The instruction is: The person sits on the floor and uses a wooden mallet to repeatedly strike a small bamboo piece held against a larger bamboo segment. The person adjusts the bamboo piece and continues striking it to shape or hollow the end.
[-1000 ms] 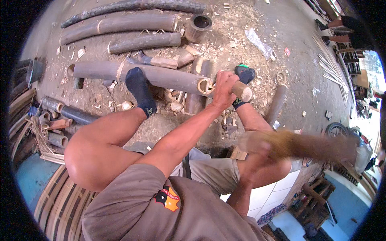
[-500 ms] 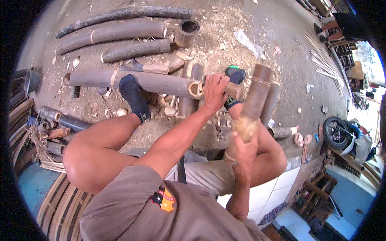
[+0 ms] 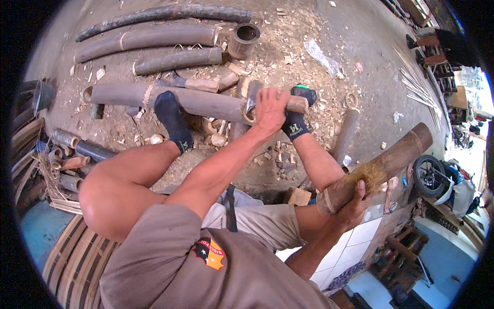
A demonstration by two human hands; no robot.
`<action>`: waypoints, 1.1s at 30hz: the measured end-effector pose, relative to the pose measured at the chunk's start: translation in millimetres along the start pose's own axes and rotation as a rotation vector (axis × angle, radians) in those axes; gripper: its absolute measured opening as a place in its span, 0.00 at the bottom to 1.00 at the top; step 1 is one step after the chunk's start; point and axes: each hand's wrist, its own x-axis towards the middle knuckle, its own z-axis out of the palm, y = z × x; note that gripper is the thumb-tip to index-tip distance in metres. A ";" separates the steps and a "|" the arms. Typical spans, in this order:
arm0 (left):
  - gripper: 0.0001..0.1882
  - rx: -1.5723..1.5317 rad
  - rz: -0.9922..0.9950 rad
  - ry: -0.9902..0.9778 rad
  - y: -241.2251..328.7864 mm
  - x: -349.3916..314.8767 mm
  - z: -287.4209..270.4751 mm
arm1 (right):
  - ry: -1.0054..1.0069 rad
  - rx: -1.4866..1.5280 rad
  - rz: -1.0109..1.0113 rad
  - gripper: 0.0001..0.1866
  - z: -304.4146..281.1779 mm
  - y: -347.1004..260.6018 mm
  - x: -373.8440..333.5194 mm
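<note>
- Largest here, we see the long bamboo tube (image 3: 206, 102) lying across the littered ground, its open right end just beside the left hand.
- Next we have the thick bamboo club (image 3: 406, 141), slanting up to the right near the right knee, its middle frayed and yellowish.
- We find the left foot (image 3: 169, 114), in a dark sock, set against the long tube.
- Our left hand (image 3: 270, 109) is closed over the wooden handle from above, fingers folded with no gap showing.
- Our right hand (image 3: 355, 202) is wrapped around the club's lower part, opened only as wide as its thickness, a digit showing on top.
- The wooden handle (image 3: 299, 104) juts out to the right of our left fist, over the right ankle; its other end seems mostly hidden by the hand, so we cannot tell its shape.
- Smallest, we see pale chips (image 3: 288, 60) scattered around.
</note>
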 end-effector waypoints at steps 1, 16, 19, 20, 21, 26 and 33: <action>0.24 -0.034 0.039 0.032 0.6 -2.4 -13.2 | 0.008 -0.042 0.008 0.37 6.6 -7.7 -11.7; 0.32 -0.356 0.137 0.088 11.9 -3.9 -21.6 | -0.257 -0.039 0.156 0.39 15.0 2.8 -20.1; 0.34 -0.358 0.152 0.138 4.7 -2.7 -17.6 | -0.240 -0.037 0.092 0.39 22.0 0.0 -27.4; 0.34 -0.372 0.144 0.129 6.0 -3.3 -16.4 | -0.183 -0.040 0.075 0.39 26.5 -0.1 -33.5; 0.35 -0.382 0.135 0.122 6.6 -5.2 -15.8 | -0.131 -0.039 0.057 0.39 34.9 2.3 -41.5; 0.37 -0.402 0.110 0.159 0.3 -8.8 -6.9 | -0.060 -0.112 -0.057 0.37 68.6 39.7 -67.7; 0.38 -0.360 0.061 0.178 2.0 -6.3 -4.4 | -0.082 -0.427 -0.111 0.32 64.8 52.9 -51.6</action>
